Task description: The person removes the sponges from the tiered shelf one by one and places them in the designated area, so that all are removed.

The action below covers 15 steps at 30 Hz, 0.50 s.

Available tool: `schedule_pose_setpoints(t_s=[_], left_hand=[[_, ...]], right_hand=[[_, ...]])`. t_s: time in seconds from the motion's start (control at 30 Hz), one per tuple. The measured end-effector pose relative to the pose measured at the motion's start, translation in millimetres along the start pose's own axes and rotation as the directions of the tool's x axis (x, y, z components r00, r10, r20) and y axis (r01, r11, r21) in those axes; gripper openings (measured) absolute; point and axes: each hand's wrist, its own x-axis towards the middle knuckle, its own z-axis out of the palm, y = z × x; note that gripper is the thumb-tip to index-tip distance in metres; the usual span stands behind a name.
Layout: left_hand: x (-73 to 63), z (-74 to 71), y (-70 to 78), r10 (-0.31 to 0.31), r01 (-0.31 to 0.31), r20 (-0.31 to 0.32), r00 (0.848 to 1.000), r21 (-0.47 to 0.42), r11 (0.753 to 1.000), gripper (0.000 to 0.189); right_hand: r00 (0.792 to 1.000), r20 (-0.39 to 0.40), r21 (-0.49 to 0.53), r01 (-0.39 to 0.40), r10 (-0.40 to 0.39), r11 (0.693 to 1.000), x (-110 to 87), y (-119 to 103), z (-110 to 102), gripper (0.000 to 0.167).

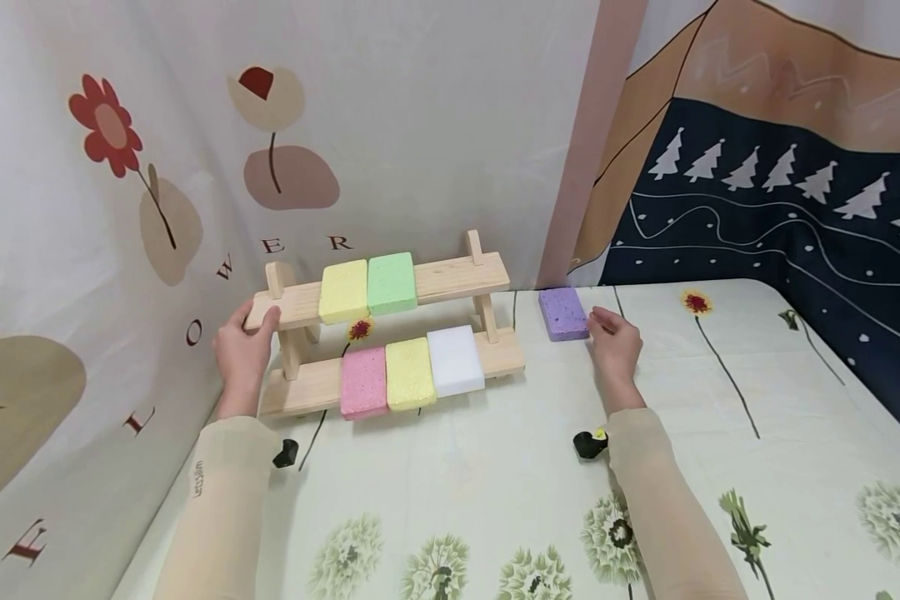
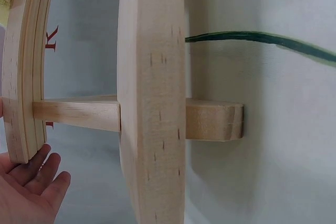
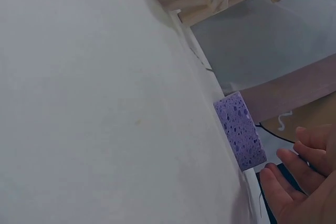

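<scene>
A two-tier wooden rack [image 1: 461, 277] stands near the back wall. My left hand [image 1: 242, 354] grips the left end of its upper shelf, thumb on top; the left wrist view shows the fingers [image 2: 44, 174] around that shelf's end. On the upper shelf lie a yellow sponge [image 1: 343, 292] and a green sponge [image 1: 392, 282]. The lower one carries a pink sponge [image 1: 363, 382], another yellow sponge [image 1: 410, 374] and a white sponge [image 1: 456, 361]. Right of the rack, a purple sponge [image 1: 563, 314] lies on the table. Beside its right edge is my right hand [image 1: 617, 346], fingers loosely bent, holding nothing.
A flower-printed cloth [image 1: 450, 475] covers the table. Printed fabric hangs behind as a wall [image 1: 435, 125], and a dark panel with trees [image 1: 757, 217] closes the right side. Dark objects [image 1: 589, 444] show by both wrists.
</scene>
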Motion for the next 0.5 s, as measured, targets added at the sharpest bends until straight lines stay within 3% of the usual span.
schedule_pose_setpoints(t_s=[0.3,0.5], left_hand=[[-0.4,0.9,0.3,-0.002,0.002,-0.003,1.000,-0.002,1.000,0.066],[0.2,0.8,0.3,-0.004,0.004,0.005,1.000,-0.010,1.000,0.066]], right_hand=[[0.993,-0.005,-0.008,0.114,-0.114,0.993,-5.2,-6,0,0.034],[0.990,-0.002,0.039,0.144,-0.144,0.989,-8.2,-12,3,0.035]])
